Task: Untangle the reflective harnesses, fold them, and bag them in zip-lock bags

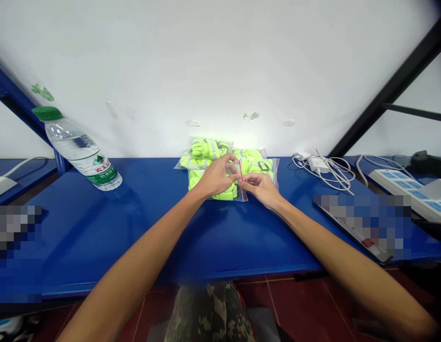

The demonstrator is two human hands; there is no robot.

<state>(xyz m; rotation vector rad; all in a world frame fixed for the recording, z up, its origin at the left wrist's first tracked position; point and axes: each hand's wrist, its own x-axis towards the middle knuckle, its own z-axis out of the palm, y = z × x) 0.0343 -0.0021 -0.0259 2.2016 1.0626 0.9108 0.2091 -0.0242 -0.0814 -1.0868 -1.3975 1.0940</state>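
Both hands meet at the red-edged opening of a clear zip bag (227, 191) that holds folded neon-yellow strapping with silver reflective bands. My left hand (219, 175) pinches the bag's edge from the left, thumb and fingers together. From the right, my right hand (260, 188) grips the same red zip edge between thumb and curled fingers. Right behind them lie more zip bags of neon-yellow straps (208, 148), pushed up near the wall. A black buckle (263, 165) shows in the bag at the right. My fingers cover part of the front bag.
A water bottle (85, 153) with a green cap stands at the left on the blue table (135, 237). White chargers with tangled cables (323, 166), a blurred-out flat device (362, 232) and a power strip (412, 190) lie at the right. Black and blue frame posts rise at both sides.
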